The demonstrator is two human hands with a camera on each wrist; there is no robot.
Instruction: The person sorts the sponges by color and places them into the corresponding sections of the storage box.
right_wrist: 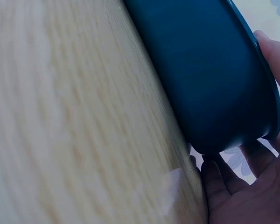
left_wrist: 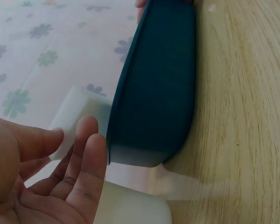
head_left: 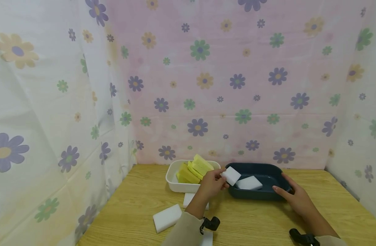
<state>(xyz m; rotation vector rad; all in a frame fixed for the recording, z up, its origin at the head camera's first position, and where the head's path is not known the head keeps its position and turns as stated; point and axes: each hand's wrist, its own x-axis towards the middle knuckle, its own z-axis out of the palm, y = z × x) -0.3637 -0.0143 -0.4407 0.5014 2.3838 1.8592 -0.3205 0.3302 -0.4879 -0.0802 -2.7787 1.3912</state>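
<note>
My left hand (head_left: 211, 184) pinches a white foam block (head_left: 231, 176), probably a sponge, between thumb and fingers. The block is tilted over the left end of a dark teal tub (head_left: 252, 194). In the left wrist view, the block (left_wrist: 77, 116) overlaps the tub's rim (left_wrist: 123, 77). Another white block (head_left: 249, 183) leans inside the tub. My right hand (head_left: 298, 200) grips the tub's right end, thumb at the near rim; in the right wrist view, its fingers (right_wrist: 214, 179) curl around the end wall of the tub (right_wrist: 210, 79).
Left of the tub stands a white container (head_left: 180, 187) with several yellow sponge-like pieces (head_left: 200, 165). One white block (head_left: 167, 217) lies on the wooden table (head_left: 123, 201); two more are partly hidden by my left arm. Flowered cloth (head_left: 175, 68) hangs behind and at both sides.
</note>
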